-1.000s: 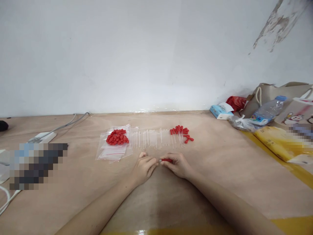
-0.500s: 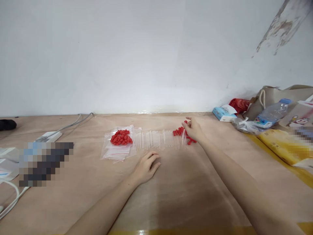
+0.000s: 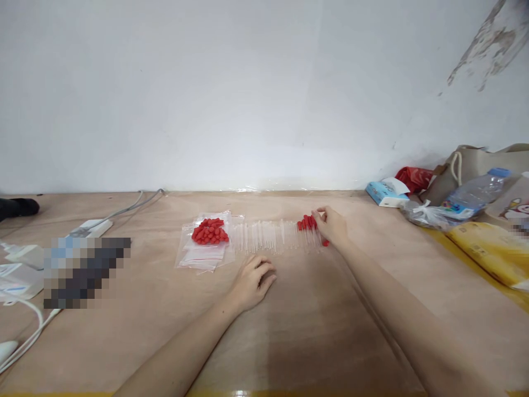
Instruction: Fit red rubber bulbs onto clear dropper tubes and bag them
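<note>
My right hand (image 3: pixel 332 226) pinches at the right end of a row of glass droppers (image 3: pixel 309 238) with red rubber bulbs, its fingertips on the red bulb of the last one. A loose red bulb (image 3: pixel 325 242) shows just below this hand; anything else under the palm is hidden. Left of the capped ones lie several clear glass tubes (image 3: pixel 262 237) side by side, without bulbs. My left hand (image 3: pixel 253 282) rests on the table in front of the tubes, fingers loosely bent and apart, holding nothing. A heap of red rubber bulbs (image 3: pixel 209 231) sits on clear zip bags (image 3: pixel 202 256).
A blue tissue pack (image 3: pixel 386 194), a plastic bottle (image 3: pixel 479 193) and a yellow package (image 3: pixel 487 248) lie at the right. On the left are a power strip (image 3: pixel 91 227), white chargers (image 3: pixel 20 281) with cables, and a blurred-out dark object (image 3: pixel 86 273). A wall closes off the back.
My right hand has lowered the dropper it held slanted into line with the capped row. My left hand stays in place. The whole view has shifted slightly.
</note>
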The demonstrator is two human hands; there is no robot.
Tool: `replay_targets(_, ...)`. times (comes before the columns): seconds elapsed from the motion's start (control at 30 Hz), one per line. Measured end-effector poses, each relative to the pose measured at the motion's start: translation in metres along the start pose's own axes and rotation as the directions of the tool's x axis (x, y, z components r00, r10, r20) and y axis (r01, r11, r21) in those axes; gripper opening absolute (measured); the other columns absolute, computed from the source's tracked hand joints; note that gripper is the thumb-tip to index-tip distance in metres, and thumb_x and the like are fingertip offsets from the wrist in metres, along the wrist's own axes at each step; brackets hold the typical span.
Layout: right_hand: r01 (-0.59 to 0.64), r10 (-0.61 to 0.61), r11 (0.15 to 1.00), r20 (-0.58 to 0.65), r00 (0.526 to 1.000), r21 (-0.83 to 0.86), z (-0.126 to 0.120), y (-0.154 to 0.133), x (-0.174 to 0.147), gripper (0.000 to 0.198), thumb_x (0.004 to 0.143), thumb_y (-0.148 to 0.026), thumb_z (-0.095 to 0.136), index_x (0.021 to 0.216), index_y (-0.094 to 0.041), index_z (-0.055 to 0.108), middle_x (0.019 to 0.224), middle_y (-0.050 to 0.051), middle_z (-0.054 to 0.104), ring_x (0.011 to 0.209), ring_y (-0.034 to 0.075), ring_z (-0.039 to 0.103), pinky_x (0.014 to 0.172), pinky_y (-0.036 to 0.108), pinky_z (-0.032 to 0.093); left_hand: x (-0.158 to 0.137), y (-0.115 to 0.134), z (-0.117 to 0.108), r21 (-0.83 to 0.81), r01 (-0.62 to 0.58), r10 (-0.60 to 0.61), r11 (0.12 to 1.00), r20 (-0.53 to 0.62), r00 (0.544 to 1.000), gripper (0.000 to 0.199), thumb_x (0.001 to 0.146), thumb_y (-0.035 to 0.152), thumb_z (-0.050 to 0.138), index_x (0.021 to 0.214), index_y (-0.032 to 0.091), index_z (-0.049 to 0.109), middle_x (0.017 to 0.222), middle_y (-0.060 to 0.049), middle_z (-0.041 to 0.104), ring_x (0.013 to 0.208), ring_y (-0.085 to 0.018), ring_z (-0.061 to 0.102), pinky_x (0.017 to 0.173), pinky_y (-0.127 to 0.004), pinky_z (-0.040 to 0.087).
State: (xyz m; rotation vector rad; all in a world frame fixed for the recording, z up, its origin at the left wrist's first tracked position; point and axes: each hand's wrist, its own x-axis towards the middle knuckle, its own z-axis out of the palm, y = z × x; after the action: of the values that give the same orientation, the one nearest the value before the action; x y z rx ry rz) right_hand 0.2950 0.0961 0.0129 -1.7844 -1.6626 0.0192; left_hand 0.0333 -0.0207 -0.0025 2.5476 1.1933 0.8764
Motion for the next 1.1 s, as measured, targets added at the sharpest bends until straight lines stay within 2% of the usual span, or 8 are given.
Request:
replay_targets(0.1, -0.027, 0.03, 0.999, -0.065, 0.997, 0.044, -0.012, 0.022, -0.015, 0.036, 0.082, -0.046, 0.037, 0.08, -0.016, 0.057, 0.068, 0.004, 0.056, 0.065, 0.016, 0.051, 0.06, 0.027, 0.034, 0.007, 0.0, 0.0, 0.153, 0.064, -0.045, 0.986, -0.127, 0.991, 0.015, 0.082, 0.029, 0.048, 0.082, 0.021, 0.061, 0.095, -0.006, 0.057, 0.092, -0.023, 0.049, 0.081, -0.042, 0.036)
replay_targets(0.2, -0.077, 0.09, 0.988, -0.094, 0.991, 0.131, -0.017, 0.047, -0.027, 0.035, 0.076, -0.047, 0.043, 0.074, -0.016, 0.059, 0.067, 0.005, 0.056, 0.062, 0.016, 0.049, 0.057, 0.026, 0.035, 0.028, -0.001, 0.003, 0.252, 0.153, -0.101, 0.956, -0.207, 0.973, 0.014, 0.081, 0.03, 0.049, 0.08, 0.022, 0.06, 0.101, -0.007, 0.055, 0.096, -0.025, 0.046, 0.083, -0.045, 0.032)
replay_targets(0.33, -0.115, 0.12, 0.978, -0.02, 0.993, 0.174, -0.014, 0.065, -0.032, 0.035, 0.071, -0.047, 0.049, 0.07, -0.015, 0.062, 0.062, 0.004, 0.057, 0.054, 0.014, 0.049, 0.051, 0.025, 0.035, 0.069, -0.002, 0.014, 0.343, 0.289, -0.218, 0.894, -0.232, 0.948, 0.018, 0.079, 0.033, 0.05, 0.084, 0.019, 0.059, 0.111, -0.012, 0.049, 0.106, -0.029, 0.039, 0.089, -0.047, 0.027)
replay_targets(0.5, -0.106, 0.092, 0.969, 0.071, 0.993, 0.224, -0.011, 0.065, -0.034, 0.034, 0.066, -0.048, 0.055, 0.068, -0.016, 0.064, 0.058, 0.003, 0.06, 0.051, 0.013, 0.05, 0.048, 0.024, 0.035, 0.113, -0.005, 0.032, 0.42, 0.455, -0.399, 0.785, -0.218, 0.891, 0.03, 0.077, 0.038, 0.048, 0.089, 0.012, 0.06, 0.109, -0.017, 0.048, 0.107, -0.032, 0.036, 0.091, -0.048, 0.022)
replay_targets(0.63, -0.085, 0.059, 0.964, 0.108, 0.992, 0.254, -0.011, 0.064, -0.036, 0.032, 0.063, -0.047, 0.059, 0.072, -0.017, 0.066, 0.059, 0.002, 0.06, 0.05, 0.013, 0.049, 0.047, 0.024, 0.035, 0.126, -0.01, 0.04, 0.435, 0.493, -0.439, 0.753, -0.226, 0.87, 0.035, 0.075, 0.037, 0.047, 0.091, 0.008, 0.061, 0.106, -0.02, 0.049, 0.108, -0.035, 0.034, 0.092, -0.05, 0.019)
replay_targets(0.8, -0.059, 0.017, 0.956, 0.144, 0.989, 0.287, -0.011, 0.063, -0.036, 0.026, 0.063, -0.042, 0.059, 0.069, -0.017, 0.064, 0.057, 0.0, 0.057, 0.047, 0.011, 0.044, 0.046, 0.024, 0.034, 0.133, -0.009, 0.042, 0.449, 0.489, -0.459, 0.748, -0.182, 0.87, 0.035, 0.074, 0.035, 0.046, 0.091, 0.009, 0.062, 0.108, -0.02, 0.05, 0.109, -0.034, 0.034, 0.092, -0.05, 0.018)
replay_targets(1.0, -0.053, 0.024, 0.947, 0.097, 0.995, 0.316, -0.007, 0.063, -0.036, 0.026, 0.064, -0.043, 0.058, 0.068, -0.018, 0.063, 0.059, 0.0, 0.055, 0.049, 0.012, 0.041, 0.048, 0.025, 0.033, 0.138, -0.003, 0.045, 0.442, 0.526, -0.513, 0.726, -0.16, 0.843, 0.031, 0.073, 0.03, 0.048, 0.089, 0.008, 0.064, 0.109, -0.023, 0.05, 0.112, -0.039, 0.031, 0.089, -0.054, 0.018)
replay_targets(1.1, -0.062, 0.047, 0.934, 0.051, 0.998, 0.351, -0.004, 0.064, -0.038, 0.031, 0.067, -0.046, 0.055, 0.073, -0.016, 0.062, 0.06, 0.001, 0.055, 0.05, 0.012, 0.042, 0.048, 0.025, 0.034, 0.139, 0.002, 0.041, 0.429, 0.529, -0.51, 0.732, -0.168, 0.843, 0.028, 0.072, 0.027, 0.05, 0.085, 0.006, 0.064, 0.103, -0.024, 0.053, 0.108, -0.039, 0.035, 0.086, -0.053, 0.022)
